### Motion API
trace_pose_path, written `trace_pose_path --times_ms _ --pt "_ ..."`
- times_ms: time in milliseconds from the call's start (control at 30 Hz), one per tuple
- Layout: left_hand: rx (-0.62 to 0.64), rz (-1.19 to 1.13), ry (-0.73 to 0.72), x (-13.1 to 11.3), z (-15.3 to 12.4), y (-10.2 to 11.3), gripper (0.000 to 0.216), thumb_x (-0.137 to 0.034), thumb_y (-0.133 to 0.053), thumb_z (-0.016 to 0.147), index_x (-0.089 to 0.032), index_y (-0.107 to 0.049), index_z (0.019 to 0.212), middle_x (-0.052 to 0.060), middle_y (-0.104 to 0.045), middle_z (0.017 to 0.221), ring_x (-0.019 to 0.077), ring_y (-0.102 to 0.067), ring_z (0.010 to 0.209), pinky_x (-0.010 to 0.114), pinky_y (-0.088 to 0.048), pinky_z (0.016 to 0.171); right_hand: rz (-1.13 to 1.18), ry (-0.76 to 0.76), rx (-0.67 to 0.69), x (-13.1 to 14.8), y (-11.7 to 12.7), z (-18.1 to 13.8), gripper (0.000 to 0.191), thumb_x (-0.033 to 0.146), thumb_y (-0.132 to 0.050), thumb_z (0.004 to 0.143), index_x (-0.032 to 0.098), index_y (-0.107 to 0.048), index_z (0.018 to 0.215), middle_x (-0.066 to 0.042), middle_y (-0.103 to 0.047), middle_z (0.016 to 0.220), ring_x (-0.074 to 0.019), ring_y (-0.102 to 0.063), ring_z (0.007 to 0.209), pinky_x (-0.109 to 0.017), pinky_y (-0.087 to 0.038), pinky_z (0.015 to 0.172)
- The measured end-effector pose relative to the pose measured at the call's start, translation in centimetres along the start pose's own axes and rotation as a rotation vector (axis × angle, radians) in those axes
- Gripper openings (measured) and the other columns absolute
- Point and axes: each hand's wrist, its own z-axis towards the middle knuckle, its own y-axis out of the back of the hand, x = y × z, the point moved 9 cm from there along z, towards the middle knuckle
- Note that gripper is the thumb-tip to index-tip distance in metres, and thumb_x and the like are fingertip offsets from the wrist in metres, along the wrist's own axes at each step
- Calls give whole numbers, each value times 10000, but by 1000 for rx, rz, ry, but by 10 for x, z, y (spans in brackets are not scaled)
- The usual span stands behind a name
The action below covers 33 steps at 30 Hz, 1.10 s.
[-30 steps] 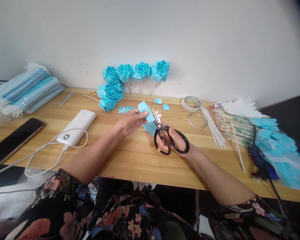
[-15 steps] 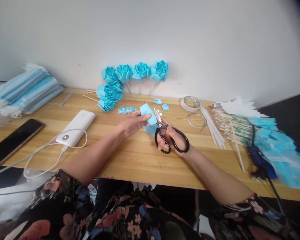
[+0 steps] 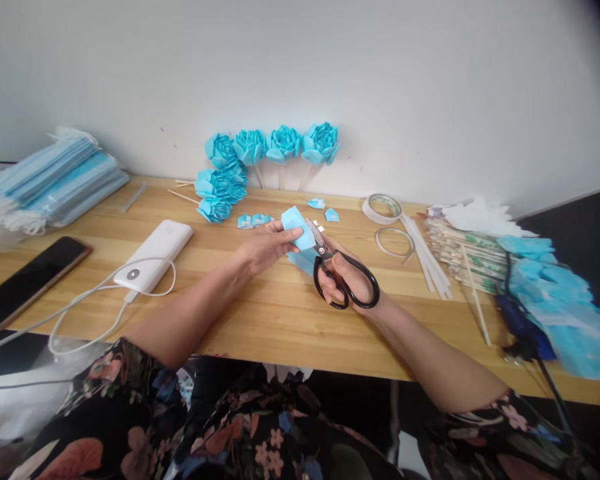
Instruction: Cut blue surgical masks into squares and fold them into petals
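Between the thumb and fingers of my left hand (image 3: 269,248) is a light-blue piece of fabric (image 3: 294,221), its upper part sticking up past the fingertips. My right hand (image 3: 347,275) is closed on black-handled scissors (image 3: 364,283), whose blades lie at the right edge of the fabric. Another blue strip (image 3: 304,261) shows below, partly covered by the hands. Just beyond, small blue cut pieces (image 3: 332,215) and white scraps lie on the wooden table (image 3: 260,320). Folded blue pieces (image 3: 255,221) rest behind my left hand.
Several blue fabric roses (image 3: 284,144) on sticks stand or lie by the wall. At left are face masks (image 3: 65,177), a phone (image 3: 33,281) and a cabled power bank (image 3: 155,253). At right are tape rolls (image 3: 381,208), white strips (image 3: 427,257), a blue glue gun (image 3: 523,325) and blue fabric (image 3: 563,300).
The scissor blades have drawn closer together, and the handle loops too, at the fabric's edge. My left hand keeps its hold. The whole view has shifted very slightly.
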Motion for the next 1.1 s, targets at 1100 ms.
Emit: trace_pose_path --times_ms 1100 --pt "-84 87 -103 -10 0 12 342 -355 -912 657 -101 -780 845 80 -764 808 130 -660 658 226 -516 592 34 -2 151 -11 -1 2 829 777 -490 874 213 -454 1482 80 -527 622 -69 -406 396 -301 -571 573"
